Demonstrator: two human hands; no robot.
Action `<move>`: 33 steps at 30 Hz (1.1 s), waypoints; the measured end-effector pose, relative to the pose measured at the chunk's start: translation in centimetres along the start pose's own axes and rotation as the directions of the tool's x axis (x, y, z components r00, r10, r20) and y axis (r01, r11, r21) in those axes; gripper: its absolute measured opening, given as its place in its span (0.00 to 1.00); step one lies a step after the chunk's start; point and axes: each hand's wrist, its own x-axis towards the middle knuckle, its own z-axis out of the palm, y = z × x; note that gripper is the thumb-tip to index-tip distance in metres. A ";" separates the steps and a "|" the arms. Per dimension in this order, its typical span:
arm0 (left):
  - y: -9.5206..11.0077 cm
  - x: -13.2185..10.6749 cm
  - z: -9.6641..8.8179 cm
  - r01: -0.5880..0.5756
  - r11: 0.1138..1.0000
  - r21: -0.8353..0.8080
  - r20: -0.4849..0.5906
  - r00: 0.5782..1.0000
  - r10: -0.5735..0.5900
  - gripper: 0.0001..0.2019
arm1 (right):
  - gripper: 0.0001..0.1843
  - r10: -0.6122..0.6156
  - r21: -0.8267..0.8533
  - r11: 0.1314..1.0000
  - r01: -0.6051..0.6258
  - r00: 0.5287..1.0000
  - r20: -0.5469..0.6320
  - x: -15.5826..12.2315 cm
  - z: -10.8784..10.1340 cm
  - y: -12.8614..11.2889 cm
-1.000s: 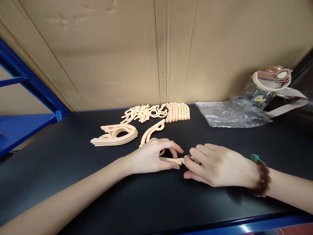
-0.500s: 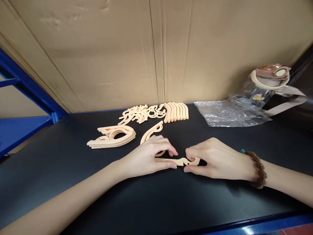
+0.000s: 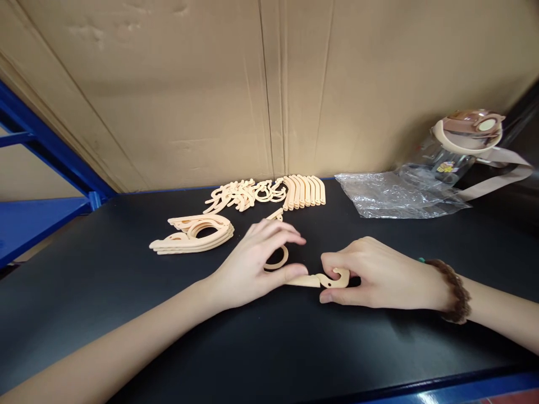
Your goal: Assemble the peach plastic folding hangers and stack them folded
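A cream plastic hanger piece (image 3: 314, 280) lies on the black table (image 3: 126, 292) between my two hands. My left hand (image 3: 255, 261) rests over its left end, thumb pressed on it and fingers lifted and curved above a ring-shaped part (image 3: 278, 262). My right hand (image 3: 373, 275) is curled round the piece's hooked right end, pinching it with thumb and fingers. A beaded bracelet (image 3: 452, 290) sits on my right wrist.
A stack of folded cream hangers (image 3: 193, 233) lies left of my hands. Behind them lie a heap of small cream parts (image 3: 244, 194) and a row of curved arms (image 3: 305, 191). A crumpled clear plastic bag (image 3: 396, 195) and a water bottle (image 3: 461, 146) lie at the back right. Cardboard (image 3: 269, 84) walls the rear.
My left fingers have lifted and spread above the ring part. My right hand has closed round the hooked end, and the piece has shifted slightly right.
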 end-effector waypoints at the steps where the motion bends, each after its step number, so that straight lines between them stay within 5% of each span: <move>1: 0.0 -0.1 0.0 0.046 0.998 0.042 -0.062 0.997 -0.044 0.17 | 0.22 -0.020 0.018 1.000 0.020 1.000 -0.004 0.0 -0.1 0.1; 4: -0.1 -0.3 0.3 0.185 0.978 0.096 -0.161 0.972 -0.168 0.22 | 0.21 -0.094 0.067 0.993 0.096 0.995 -0.022 0.2 -0.1 0.6; 8: -0.9 -0.4 0.7 0.281 0.960 0.009 -0.123 0.953 -0.278 0.23 | 0.21 -0.170 0.076 0.982 0.172 0.985 -0.029 0.3 0.0 0.9; 16: -1.3 -0.3 0.9 0.262 0.962 -0.082 -0.144 0.952 -0.271 0.17 | 0.16 -0.190 -0.030 0.982 0.188 0.981 -0.043 0.2 -0.2 0.7; 33: -1.5 -0.2 0.4 0.305 0.912 0.275 -0.148 0.951 -0.273 0.14 | 0.11 -0.310 -0.134 0.947 0.292 0.941 -0.139 0.1 -0.4 1.1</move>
